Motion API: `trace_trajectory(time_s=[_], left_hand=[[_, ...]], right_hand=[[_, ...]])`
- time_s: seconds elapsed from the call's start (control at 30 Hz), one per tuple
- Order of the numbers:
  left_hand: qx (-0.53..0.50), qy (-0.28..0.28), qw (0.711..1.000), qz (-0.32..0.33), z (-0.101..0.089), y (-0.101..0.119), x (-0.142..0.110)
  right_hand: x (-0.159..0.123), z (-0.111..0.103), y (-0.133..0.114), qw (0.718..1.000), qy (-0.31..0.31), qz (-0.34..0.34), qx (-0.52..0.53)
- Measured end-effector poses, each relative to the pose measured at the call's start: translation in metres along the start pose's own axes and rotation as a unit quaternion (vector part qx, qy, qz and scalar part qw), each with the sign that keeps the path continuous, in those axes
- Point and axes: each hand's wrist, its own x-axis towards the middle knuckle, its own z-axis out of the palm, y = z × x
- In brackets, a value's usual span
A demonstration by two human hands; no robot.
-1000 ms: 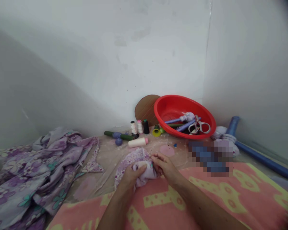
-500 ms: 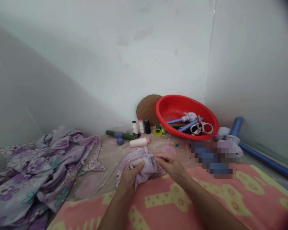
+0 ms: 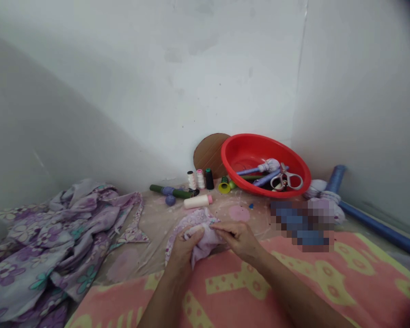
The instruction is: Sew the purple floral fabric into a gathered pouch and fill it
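Note:
A piece of lilac floral cloth (image 3: 205,248) is bunched in my left hand (image 3: 186,246), with the thumb pressed on top of it. My right hand (image 3: 237,237) has its thumb and forefinger pinched together at the cloth's upper right side. Whatever lies between those fingertips is too small to make out. Just beyond the cloth a white thread spool (image 3: 197,202) with a pink end lies on its side. Part of the cloth hangs below my left hand, over the edge of the pink and yellow blanket (image 3: 232,284).
Upright thread spools (image 3: 200,179) stand near the wall. A red basin (image 3: 307,175) tilts at the back right, holding scissors (image 3: 287,178) and blue rods. Cardboard (image 3: 208,155) leans behind it. Floral fabric (image 3: 64,237) is heaped at left; a green rod (image 3: 172,192) lies beyond.
My right hand has moved slightly left, so its pinched fingertips are closer in against the cloth. My left hand keeps its hold, and the view has shifted a little.

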Motion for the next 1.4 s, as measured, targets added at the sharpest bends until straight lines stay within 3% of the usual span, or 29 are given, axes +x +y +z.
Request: trace_trajectory(time_s=[0.27, 1.1, 1.4], left_hand=[[-0.012, -0.008, 1.0, -0.006, 0.003, 0.002, -0.002], [0.069, 0.066, 0.995, -0.011, 0.002, 0.002, 0.0], [0.142, 0.033, 0.989, -0.012, -0.006, -0.005, 0.006]], right_hand=[[0.001, -0.002, 0.002, 1.0, -0.015, 0.001, -0.019], [0.001, -0.007, -0.002, 0.988, -0.042, -0.051, -0.142], [0.0, -0.006, -0.005, 0.969, -0.044, -0.055, -0.237]])
